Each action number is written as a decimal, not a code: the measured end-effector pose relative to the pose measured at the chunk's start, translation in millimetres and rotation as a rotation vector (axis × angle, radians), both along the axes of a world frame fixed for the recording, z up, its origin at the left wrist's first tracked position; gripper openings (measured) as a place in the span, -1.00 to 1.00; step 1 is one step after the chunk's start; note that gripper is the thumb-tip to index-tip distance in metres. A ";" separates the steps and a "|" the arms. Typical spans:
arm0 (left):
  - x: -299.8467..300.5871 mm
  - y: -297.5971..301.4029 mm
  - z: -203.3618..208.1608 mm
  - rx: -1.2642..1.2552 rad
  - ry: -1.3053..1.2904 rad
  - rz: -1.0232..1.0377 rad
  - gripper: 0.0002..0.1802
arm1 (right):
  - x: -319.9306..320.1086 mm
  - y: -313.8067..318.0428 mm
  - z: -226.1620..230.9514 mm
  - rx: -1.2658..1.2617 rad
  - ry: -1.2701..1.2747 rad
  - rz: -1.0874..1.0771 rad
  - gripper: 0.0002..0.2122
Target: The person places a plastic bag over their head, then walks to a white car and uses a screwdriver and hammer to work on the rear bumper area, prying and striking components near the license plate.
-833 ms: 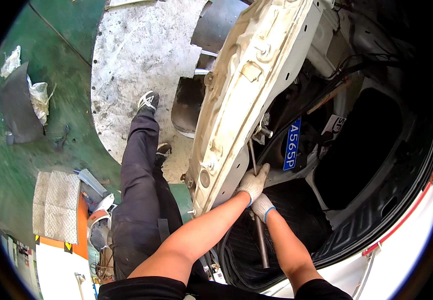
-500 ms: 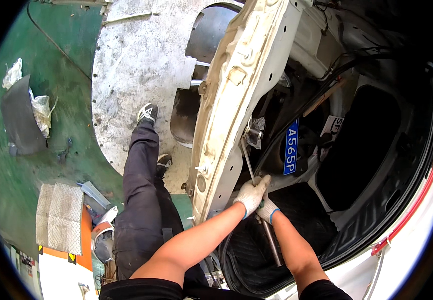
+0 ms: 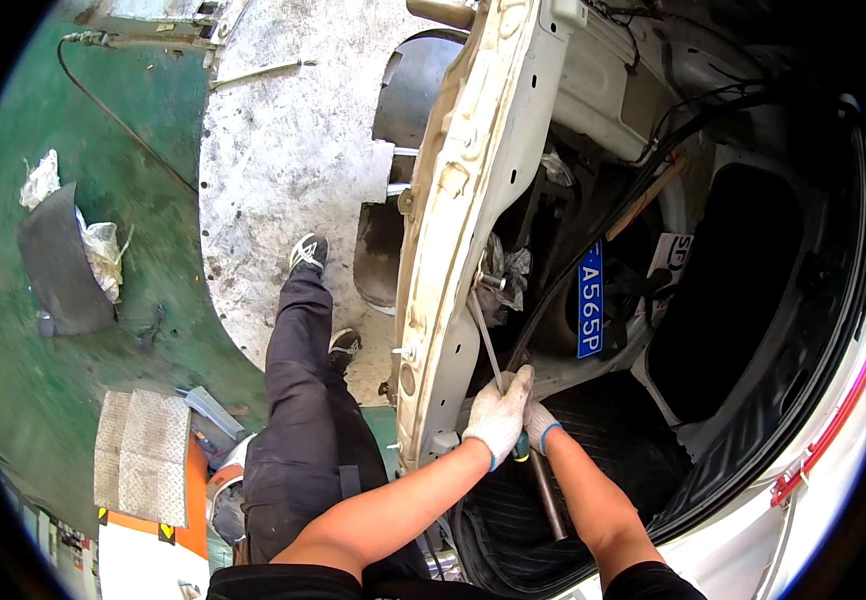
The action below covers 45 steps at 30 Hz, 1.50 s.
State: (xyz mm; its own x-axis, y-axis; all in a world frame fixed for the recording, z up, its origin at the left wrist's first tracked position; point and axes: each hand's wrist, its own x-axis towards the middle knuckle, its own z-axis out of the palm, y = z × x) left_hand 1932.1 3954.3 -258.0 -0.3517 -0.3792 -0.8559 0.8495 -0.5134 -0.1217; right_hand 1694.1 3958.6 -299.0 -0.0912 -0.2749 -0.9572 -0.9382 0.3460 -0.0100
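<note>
My left hand point(image 3: 498, 418), in a white knit glove, is closed round a long screwdriver. Its thin metal shaft point(image 3: 485, 338) slants up to the inner side of the car's pale rear body panel point(image 3: 443, 250), near a metal fitting point(image 3: 492, 283). A bit of the green and yellow handle point(image 3: 521, 447) shows below the glove. Pressed against it, my right hand point(image 3: 541, 420), gloved too, is closed at the upper end of a brownish metal bar point(image 3: 551, 503). The bar points down over the trunk's dark mat; its top end is hidden by the gloves.
A blue plate point(image 3: 589, 300) stands inside the trunk, beside dark cables point(image 3: 643, 180). Black rubber seal point(image 3: 753, 470) edges the opening at right. At left, a worn pale metal platform point(image 3: 283, 150) lies on green floor. A dark panel piece point(image 3: 63, 265) and an orange-white cabinet point(image 3: 168, 500) stand farther left.
The whole view has shifted a little, with the scene sliding right and down at the left. The screwdriver's handle shows more clearly below my left glove. Both hands keep their grip.
</note>
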 end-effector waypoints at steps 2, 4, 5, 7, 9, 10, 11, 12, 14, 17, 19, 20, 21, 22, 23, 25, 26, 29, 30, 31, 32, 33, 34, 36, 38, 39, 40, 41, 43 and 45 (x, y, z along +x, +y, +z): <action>2.3 -6.7 2.4 0.042 -0.030 -0.020 -0.56 | -7.6 1.3 2.3 0.048 0.059 0.055 -0.28; -3.4 -9.2 -1.8 0.060 -0.129 -0.053 -0.56 | -4.8 -0.7 2.8 0.111 0.114 0.078 -0.32; -12.9 -10.5 -12.1 0.054 -0.208 -0.075 -0.55 | -1.6 -2.6 4.1 0.120 0.135 0.068 -0.34; -29.0 -11.8 -21.9 0.052 -0.301 -0.100 -0.55 | -7.1 -3.7 3.9 0.105 0.160 0.028 -0.40; -35.8 -8.0 -23.7 0.068 -0.340 -0.096 -0.54 | -2.8 -2.6 4.8 0.106 0.155 0.006 -0.49; -35.2 -6.5 -24.6 0.079 -0.358 -0.089 -0.54 | 7.0 -5.1 8.2 0.131 0.151 0.015 -0.55; -33.9 -4.4 -26.4 0.089 -0.379 -0.083 -0.53 | 17.4 -6.8 10.5 0.156 0.145 0.022 -0.61; -31.6 -6.3 -24.8 0.102 -0.391 -0.090 -0.53 | 25.8 -8.5 13.4 0.186 0.180 -0.047 -0.64; -38.9 -18.3 -20.7 0.118 -0.373 -0.054 -0.53 | -9.1 -3.3 9.2 0.203 0.226 -0.233 -0.70; -58.6 -17.9 -38.6 0.180 -0.422 0.033 -0.52 | 3.5 -6.5 7.7 0.179 0.199 -0.080 -0.74; -54.7 -17.0 -40.7 0.175 -0.491 0.003 -0.52 | 23.0 -13.2 12.9 0.203 0.169 -0.038 -0.73; -46.7 -16.1 -38.8 0.176 -0.512 -0.036 -0.52 | 34.2 -15.2 15.9 0.216 0.154 -0.024 -0.73; -37.2 -13.2 -28.3 0.165 -0.410 -0.033 -0.52 | 38.5 -15.0 21.8 0.223 0.194 -0.044 -0.71; -27.0 -12.8 -23.4 0.144 -0.315 -0.024 -0.52 | 44.8 -19.0 22.8 0.219 0.227 -0.059 -0.70; -16.8 -13.1 -19.2 0.125 -0.224 -0.021 -0.52 | 51.9 -21.1 22.7 0.217 0.256 -0.078 -0.69; -12.6 -6.4 -21.3 0.056 -0.184 0.040 -0.51 | 59.8 -26.6 18.4 0.166 0.224 -0.003 -0.62; -11.9 -1.1 -21.0 0.018 -0.180 0.039 -0.51 | 63.6 -28.1 14.2 0.152 0.218 0.017 -0.60; -78.6 28.1 -9.0 -0.248 -0.054 -0.080 -0.46 | -52.1 -13.4 -14.7 0.114 0.163 0.554 -0.45; -83.7 44.0 -9.5 -0.236 -0.047 -0.127 -0.46 | -43.7 -15.2 -22.2 0.192 0.118 0.572 -0.47; -67.5 48.8 -8.5 -0.230 -0.035 -0.174 -0.45 | -24.4 -14.4 -27.4 0.222 0.181 0.355 -0.50; -50.7 49.9 -2.8 -0.231 -0.015 -0.216 -0.42 | -3.6 -18.4 -25.9 0.228 0.260 0.145 -0.52; -34.0 48.4 5.1 -0.234 0.009 -0.252 -0.39 | 17.8 -21.5 -14.9 0.234 0.268 0.020 -0.59; -28.3 53.5 -1.6 -0.232 -0.018 -0.288 -0.37 | 47.0 -34.4 1.3 0.307 0.240 -0.169 -0.66; -6.6 36.7 24.4 -0.276 0.056 -0.517 -0.38 | 43.9 -41.2 24.1 0.339 0.217 0.004 -0.69; -46.8 45.2 16.4 -0.220 0.224 -0.343 -0.42 | 17.9 -36.6 9.5 0.283 0.222 0.451 -0.66; -49.9 41.4 19.3 -0.196 0.327 -0.298 -0.42 | 14.1 -38.1 1.6 0.291 0.231 0.437 -0.67; -52.2 41.8 24.1 -0.276 0.364 -0.306 -0.41 | 3.9 -42.3 -0.8 0.393 0.105 0.632 -0.64; -54.4 43.7 31.1 -0.356 0.404 -0.311 -0.40 | -6.2 -30.3 -11.2 0.290 0.082 0.674 -0.67; -47.1 44.5 58.4 -0.457 0.531 -0.322 -0.43 | -14.5 -17.6 -24.5 0.192 0.011 0.820 -0.71; -37.8 52.3 71.9 -0.468 0.567 -0.416 -0.47 | -1.5 -29.7 -22.5 0.289 -0.161 1.168 -0.73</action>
